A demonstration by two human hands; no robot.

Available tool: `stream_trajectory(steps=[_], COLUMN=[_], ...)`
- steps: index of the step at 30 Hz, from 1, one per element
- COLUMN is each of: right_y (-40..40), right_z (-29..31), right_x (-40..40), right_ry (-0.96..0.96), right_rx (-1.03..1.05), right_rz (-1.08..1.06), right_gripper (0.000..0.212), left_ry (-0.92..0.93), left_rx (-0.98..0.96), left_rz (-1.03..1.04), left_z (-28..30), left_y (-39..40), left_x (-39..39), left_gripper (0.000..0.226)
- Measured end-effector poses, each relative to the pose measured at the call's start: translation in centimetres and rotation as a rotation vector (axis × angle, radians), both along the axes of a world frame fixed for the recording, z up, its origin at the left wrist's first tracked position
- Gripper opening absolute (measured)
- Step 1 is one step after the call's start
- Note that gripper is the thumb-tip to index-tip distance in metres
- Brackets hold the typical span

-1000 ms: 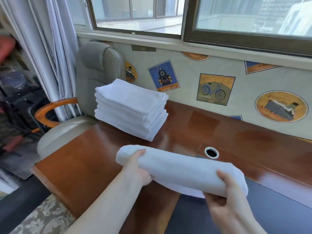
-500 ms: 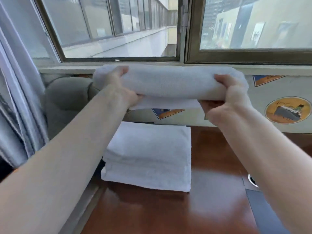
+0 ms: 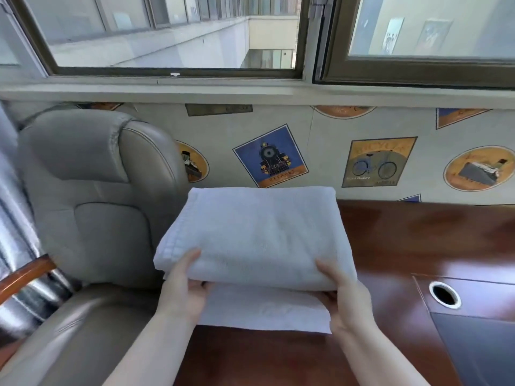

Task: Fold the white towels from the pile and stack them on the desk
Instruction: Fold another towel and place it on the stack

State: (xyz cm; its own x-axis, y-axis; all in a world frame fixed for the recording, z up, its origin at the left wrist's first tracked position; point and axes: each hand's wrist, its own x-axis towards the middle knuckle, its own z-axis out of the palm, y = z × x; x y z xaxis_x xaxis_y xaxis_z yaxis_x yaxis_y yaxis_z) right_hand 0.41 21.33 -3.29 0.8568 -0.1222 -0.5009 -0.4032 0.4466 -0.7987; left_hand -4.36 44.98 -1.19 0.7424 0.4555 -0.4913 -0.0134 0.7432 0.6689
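- The folded white towel (image 3: 256,240) is held by its near edge over the stack of towels (image 3: 264,310); only the stack's near part shows below it, and whether the far side already rests there I cannot tell.
- Left hand (image 3: 184,285): thumb on top of the towel, fingers curled under its near-left corner.
- Right hand (image 3: 345,296): the same grip at the near-right corner.
- Step in hand, as I judge it: laying this towel onto the stack.
- Next move likely calls for squaring the edges, then sliding the fingers out without dragging the fold.
- Beyond the fingers lies the wooden desk (image 3: 418,246); left of them stands a grey chair (image 3: 92,190).
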Motion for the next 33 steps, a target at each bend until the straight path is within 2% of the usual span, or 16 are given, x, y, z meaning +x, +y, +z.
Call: stream_trajectory(steps=[3,4,6,7,8,9,11,12,14,18,20,22,24,26,31,33], right_y=[0.4,0.5,1.3,2.3,3.8,5.5,8.7,8.9,6.9,2.9,6.0,9.9,10.8,8.8,3.7,1.3], right_z=[0.3,0.7,1.8,2.3,2.9,3.3,3.1,2.5,1.4,2.8,4.0,4.0,2.6,1.1,1.2,1.9], right_x=[-1.5,-1.9,-1.8,-1.2,-0.1,0.8,2.1,2.7,4.0,8.5,10.7,11.1,11.0,11.3,11.8,11.5], right_ry=[-0.069,-0.164,-0.502,-0.680,-0.818,-0.890,-0.889,-0.825,-0.666,-0.402,-0.562,-0.671,-0.614,-0.554,-0.504,-0.436], right_rx=[-0.434,-0.602,-0.904,-1.023,-1.168,-1.348,-1.642,-1.716,-1.771,-1.942,-1.902,-1.826,-1.769,-1.741,-1.793,-1.723], right_rz=[-0.136,-0.214,-0.313,-0.243,-0.061,0.213,0.676,0.799,0.833,0.649,0.603,0.736,0.883,0.854,0.739,0.697], right_gripper=[0.045,0.052,0.061,0.058,0.056,0.054,0.054,0.055,0.061,0.066,0.061,0.055,0.056,0.062,0.065,0.064], left_ry=[0.120,0.170,0.124,0.021,-0.038,0.003,0.312,0.466,0.625,0.864,0.761,0.635,0.640,0.633,0.575,0.588], left_rx=[0.106,0.263,0.874,1.224,1.541,1.797,2.100,2.121,2.094,2.212,2.305,2.268,2.119,2.041,2.063,2.087], left_rz=[0.212,0.352,0.516,0.442,0.231,-0.059,-0.476,-0.598,-0.718,-0.625,-0.571,-0.717,-0.855,-0.809,-0.773,-0.761], left_z=[0.2,0.4,1.4,1.6,1.7,1.7,1.1,0.6,0.1,2.4,3.9,4.1,2.3,0.2,-0.5,0.3], left_y=[-0.3,-0.3,-0.7,-1.3,-2.1,-2.9,-3.8,-3.6,-1.7,3.1,2.2,0.0,-0.7,0.6,2.1,3.2], left_x=[-0.5,-0.7,-0.7,-0.2,1.1,2.2,4.3,4.8,4.8,6.6,10.0,12.4,13.2,12.6,12.2,11.4], left_gripper=[0.043,0.053,0.063,0.062,0.059,0.056,0.054,0.055,0.059,0.065,0.060,0.055,0.054,0.056,0.057,0.058])
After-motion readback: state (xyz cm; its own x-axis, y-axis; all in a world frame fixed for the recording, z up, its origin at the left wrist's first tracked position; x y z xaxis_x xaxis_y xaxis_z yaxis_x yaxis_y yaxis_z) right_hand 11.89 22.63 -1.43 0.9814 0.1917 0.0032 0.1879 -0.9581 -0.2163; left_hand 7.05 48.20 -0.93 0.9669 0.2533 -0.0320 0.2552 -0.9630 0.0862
